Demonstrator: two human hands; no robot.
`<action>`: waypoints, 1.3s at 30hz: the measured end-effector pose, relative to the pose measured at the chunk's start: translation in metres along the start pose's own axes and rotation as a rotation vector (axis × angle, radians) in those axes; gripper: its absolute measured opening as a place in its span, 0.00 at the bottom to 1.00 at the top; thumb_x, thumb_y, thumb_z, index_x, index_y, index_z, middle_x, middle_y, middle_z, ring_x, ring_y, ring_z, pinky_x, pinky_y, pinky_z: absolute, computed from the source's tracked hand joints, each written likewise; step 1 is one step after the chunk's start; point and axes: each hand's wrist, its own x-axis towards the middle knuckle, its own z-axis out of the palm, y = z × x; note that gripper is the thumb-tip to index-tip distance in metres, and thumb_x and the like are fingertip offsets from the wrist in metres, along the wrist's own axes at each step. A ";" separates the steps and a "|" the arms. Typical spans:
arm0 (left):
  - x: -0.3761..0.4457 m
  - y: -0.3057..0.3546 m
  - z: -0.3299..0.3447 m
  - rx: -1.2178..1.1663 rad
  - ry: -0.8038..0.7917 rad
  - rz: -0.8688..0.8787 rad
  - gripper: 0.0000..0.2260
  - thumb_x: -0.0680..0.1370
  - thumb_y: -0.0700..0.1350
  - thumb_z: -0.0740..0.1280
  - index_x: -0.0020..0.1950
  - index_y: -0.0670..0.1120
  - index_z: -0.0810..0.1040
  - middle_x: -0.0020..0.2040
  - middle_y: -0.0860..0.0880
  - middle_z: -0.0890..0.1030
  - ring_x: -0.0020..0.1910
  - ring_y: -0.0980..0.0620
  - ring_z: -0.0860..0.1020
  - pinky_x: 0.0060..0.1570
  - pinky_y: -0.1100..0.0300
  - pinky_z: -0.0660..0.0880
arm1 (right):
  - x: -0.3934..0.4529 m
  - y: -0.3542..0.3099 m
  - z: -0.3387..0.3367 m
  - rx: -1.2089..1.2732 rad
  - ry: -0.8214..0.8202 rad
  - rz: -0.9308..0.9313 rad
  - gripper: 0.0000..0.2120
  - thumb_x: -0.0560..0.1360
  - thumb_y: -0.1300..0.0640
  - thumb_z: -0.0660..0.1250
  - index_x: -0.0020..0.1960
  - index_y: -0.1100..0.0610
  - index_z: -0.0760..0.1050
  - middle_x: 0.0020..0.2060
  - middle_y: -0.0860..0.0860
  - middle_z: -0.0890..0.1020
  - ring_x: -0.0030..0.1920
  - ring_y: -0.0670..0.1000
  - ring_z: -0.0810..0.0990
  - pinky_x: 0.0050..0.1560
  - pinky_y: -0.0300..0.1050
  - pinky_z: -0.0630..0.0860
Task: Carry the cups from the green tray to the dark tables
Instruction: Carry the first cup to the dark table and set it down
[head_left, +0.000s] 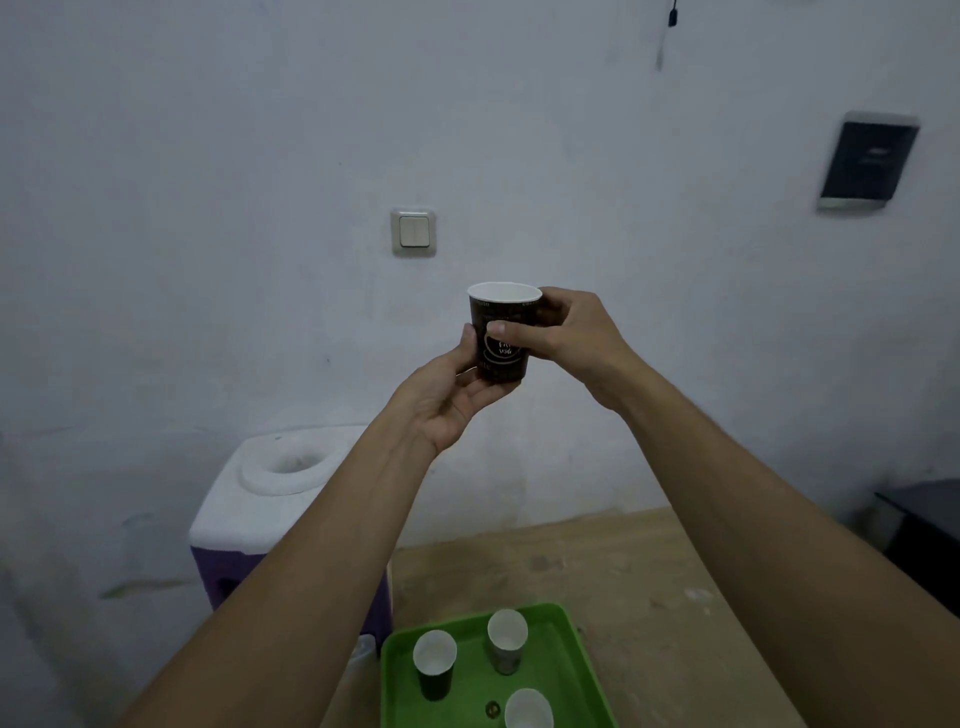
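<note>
step: carry, mid-air | dark cup (503, 332) held upright at chest height, both hands (566, 332) pinching it, fingers (498, 328) wrapped round the wall | three cups left on green tray (400, 675) | next: probably turn toward dark table (930, 530), keep level

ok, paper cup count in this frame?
4. One held up between the left hand and right hand; three on the green tray: left, back, front, cut by the frame edge. More may sit out of view.
</note>
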 end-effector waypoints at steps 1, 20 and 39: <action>0.002 0.000 0.003 0.004 -0.013 -0.006 0.14 0.83 0.47 0.65 0.57 0.36 0.78 0.51 0.35 0.84 0.51 0.39 0.85 0.53 0.46 0.82 | -0.001 -0.002 -0.003 -0.002 0.011 0.001 0.23 0.69 0.55 0.82 0.61 0.56 0.82 0.52 0.48 0.88 0.54 0.45 0.86 0.50 0.37 0.81; 0.015 -0.112 0.153 0.007 -0.225 -0.190 0.19 0.83 0.46 0.66 0.68 0.33 0.73 0.64 0.32 0.79 0.61 0.35 0.81 0.53 0.45 0.82 | -0.082 0.002 -0.183 -0.137 0.213 0.080 0.21 0.68 0.56 0.82 0.59 0.57 0.83 0.50 0.49 0.88 0.53 0.47 0.87 0.58 0.48 0.83; -0.010 -0.329 0.403 0.082 -0.478 -0.425 0.17 0.84 0.45 0.64 0.66 0.33 0.74 0.54 0.35 0.81 0.54 0.37 0.82 0.62 0.42 0.76 | -0.257 0.015 -0.467 -0.295 0.526 0.210 0.21 0.68 0.59 0.82 0.59 0.60 0.83 0.50 0.52 0.88 0.52 0.49 0.87 0.57 0.47 0.84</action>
